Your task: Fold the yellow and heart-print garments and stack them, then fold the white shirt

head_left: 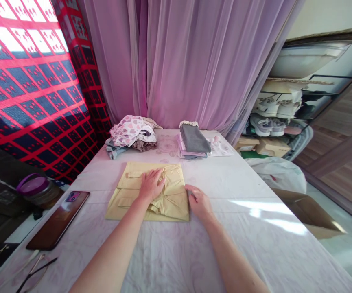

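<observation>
A pale yellow garment point(169, 197) lies partly folded on the white-covered table point(249, 203). My left hand point(151, 185) rests flat on its middle, fingers spread, pressing the cloth down. My right hand point(198, 201) touches the garment's right edge, fingers curled against the fold. Beyond it stand a neat stack of folded clothes point(194, 142) with a grey piece on top, and a loose heap of unfolded clothes point(131, 134) topped by a pink heart-print piece.
A phone point(58, 219) lies at the table's left edge, glasses point(33, 270) near the front left corner. A purple-lidded jar point(37, 189) stands left of the table. Pink curtains hang behind. A shoe rack point(279, 118) and cardboard box point(310, 211) stand to the right.
</observation>
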